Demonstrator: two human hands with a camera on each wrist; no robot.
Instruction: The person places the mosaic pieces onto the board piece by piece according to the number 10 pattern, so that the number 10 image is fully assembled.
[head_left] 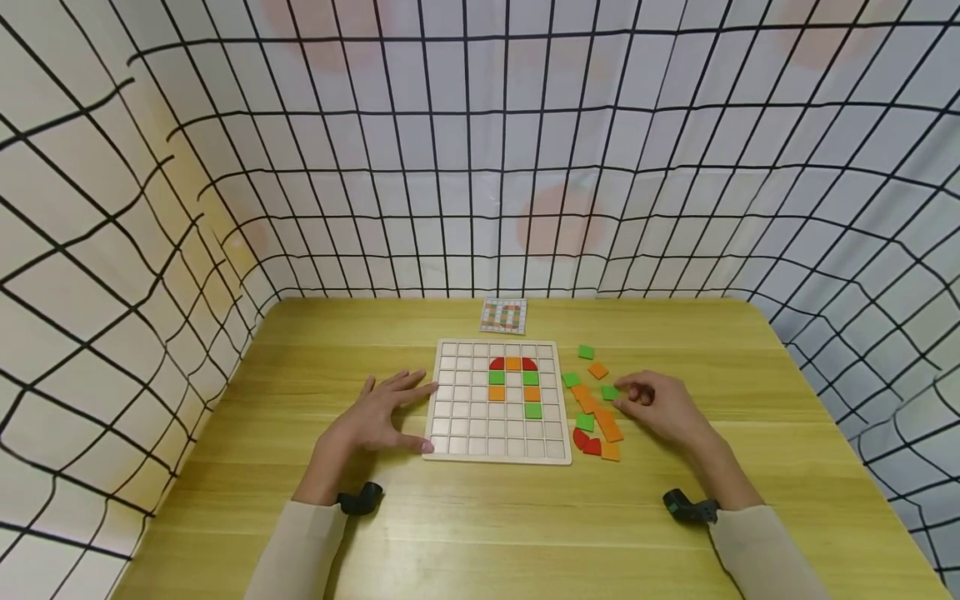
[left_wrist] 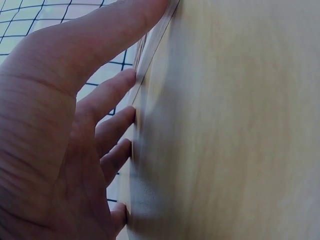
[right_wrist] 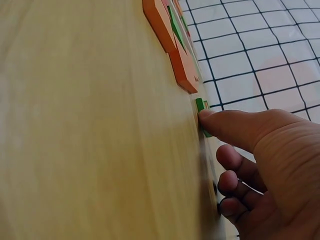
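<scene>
A pale wooden grid board point(head_left: 480, 433) lies on the table, with red, orange and green tiles set in an arch in its upper right part. Spread out along the board's left side, my left hand point(head_left: 378, 415) touches the edge with thumb and index finger; its fingers look fairly straight in the left wrist view. My right hand point(head_left: 663, 407) pinches a small green square tile point(head_left: 610, 392) at the right of the loose tiles. In the right wrist view the thumb point(right_wrist: 235, 127) presses against that green tile point(right_wrist: 200, 105), and the other fingers are curled.
Loose orange tiles point(head_left: 609, 427), green tiles point(head_left: 585, 422) and red rounded tiles point(head_left: 581, 438) lie right of the board. A small pattern card point(head_left: 503, 317) lies behind it. A white wall with a black grid point(head_left: 487, 192) borders the wooden table point(head_left: 480, 533).
</scene>
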